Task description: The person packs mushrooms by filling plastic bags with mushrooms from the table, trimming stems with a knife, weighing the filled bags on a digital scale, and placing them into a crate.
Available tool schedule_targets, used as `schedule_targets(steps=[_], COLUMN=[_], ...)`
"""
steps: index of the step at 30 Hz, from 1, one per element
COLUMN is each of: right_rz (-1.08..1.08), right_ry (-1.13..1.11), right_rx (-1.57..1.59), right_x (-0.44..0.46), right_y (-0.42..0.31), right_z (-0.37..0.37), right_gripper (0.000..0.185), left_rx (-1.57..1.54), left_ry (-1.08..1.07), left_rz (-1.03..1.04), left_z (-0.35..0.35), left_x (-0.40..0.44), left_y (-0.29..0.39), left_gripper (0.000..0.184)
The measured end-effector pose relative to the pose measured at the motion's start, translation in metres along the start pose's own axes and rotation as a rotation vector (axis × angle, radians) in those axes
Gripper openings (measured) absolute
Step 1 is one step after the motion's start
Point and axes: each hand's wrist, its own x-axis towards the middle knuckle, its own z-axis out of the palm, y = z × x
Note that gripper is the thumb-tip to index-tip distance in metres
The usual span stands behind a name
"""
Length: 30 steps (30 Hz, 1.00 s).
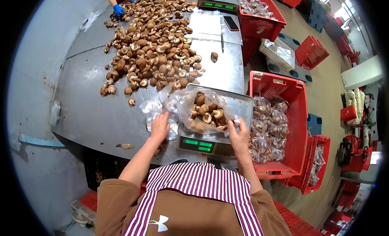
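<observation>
The left forearm extends forward and slightly inward from a bent elbow, with the left hand positioned back uppermost, its fingers directed forward and lightly flexed; the degree of fingertip closure cannot be determined. The right forearm extends forward nearer the body's right side, with the right hand angled inward, its thumb extended and fingers curled in a pinch posture. Both hands are bare and set apart.

A purple-striped white apron overlies a brown top with a white logo.
</observation>
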Motion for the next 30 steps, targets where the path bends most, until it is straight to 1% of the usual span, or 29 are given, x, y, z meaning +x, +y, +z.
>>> schedule_targets(steps=[1, 2, 3, 5, 6, 7, 9, 10, 12, 13, 15, 16, 18, 19, 21, 25, 28, 29, 30], right_rz=[0.009, 0.008, -0.012, -0.026, -0.006, 0.013, -0.003, -0.020, -0.023, -0.032, -0.023, -0.013, 0.001, 0.003, 0.053, 0.019, -0.011, -0.055, -0.100], right_ry=[0.000, -0.002, 0.009, 0.015, 0.000, -0.013, -0.017, -0.022, -0.028, -0.031, -0.040, -0.033, -0.009, -0.006, -0.044, -0.004, 0.045, 0.066, 0.086], right_rx=[-0.011, -0.011, -0.003, 0.007, 0.023, 0.040, 0.034, 0.026, 0.010, -0.001, 0.006, 0.011, 0.024, 0.021, 0.011, -0.010, -0.010, -0.046, -0.082], right_x=[0.000, 0.001, 0.001, -0.002, -0.004, -0.004, -0.007, -0.008, -0.010, -0.011, -0.012, -0.012, -0.013, -0.013, -0.014, -0.015, -0.012, -0.012, -0.011], right_y=[0.002, 0.004, 0.007, 0.009, 0.008, 0.007, 0.002, 0.001, 0.004, 0.005, 0.007, 0.006, 0.004, 0.001, -0.003, 0.005, 0.005, 0.003, 0.001], right_z=[0.001, 0.002, 0.004, 0.006, 0.008, 0.010, 0.012, 0.012, 0.013, 0.014, 0.015, 0.014, 0.013, 0.010, 0.005, 0.001, 0.000, 0.000, -0.001], right_gripper=[0.017, 0.017, 0.016, 0.016, 0.016, 0.015, 0.015, 0.015, 0.014, 0.014, 0.014, 0.014, 0.014, 0.014, 0.012, 0.013, 0.017, 0.020, 0.022], left_rx=[-0.008, -0.074, -0.073, -0.186, -0.198, -0.255, -0.424, -0.427, -0.832, -0.816, -1.232, -1.232, -0.964, -0.966, -0.343, -0.439, -0.772, -0.773, -0.881], left_ry=[-0.063, 0.055, 0.054, -0.137, -0.099, -0.275, -0.236, -0.241, -0.421, -0.597, -0.613, -0.615, -0.351, -0.355, 0.008, 0.062, 0.137, 0.134, 0.189], left_rz=[-0.080, -0.042, -0.044, -0.062, -0.038, -0.069, -0.110, -0.111, -0.188, -0.287, -0.527, -0.527, -0.400, -0.398, -0.078, -0.121, -0.248, -0.248, -0.257], left_z=[0.006, 0.012, 0.020, 0.026, 0.033, 0.043, 0.048, 0.063, 0.102, 0.067, 0.077, 0.083, 0.095, 0.084, 0.041, 0.014, -0.022, -0.032, -0.043], left_x=[-0.007, -0.015, -0.018, -0.027, -0.035, -0.038, -0.045, -0.043, -0.034, -0.023, -0.017, -0.019, -0.023, -0.028, -0.041, -0.054, -0.053, -0.050, -0.045], left_y=[-0.005, -0.010, -0.012, -0.006, 0.005, 0.010, 0.024, 0.015, -0.013, -0.003, -0.006, -0.007, -0.006, 0.002, 0.023, 0.025, 0.029, 0.033, 0.037], left_gripper=[0.062, 0.046, 0.046, 0.033, 0.029, 0.034, 0.032, 0.032, 0.028, 0.030, 0.029, 0.029, 0.024, 0.024, 0.021, 0.019, 0.018, 0.018, 0.022])
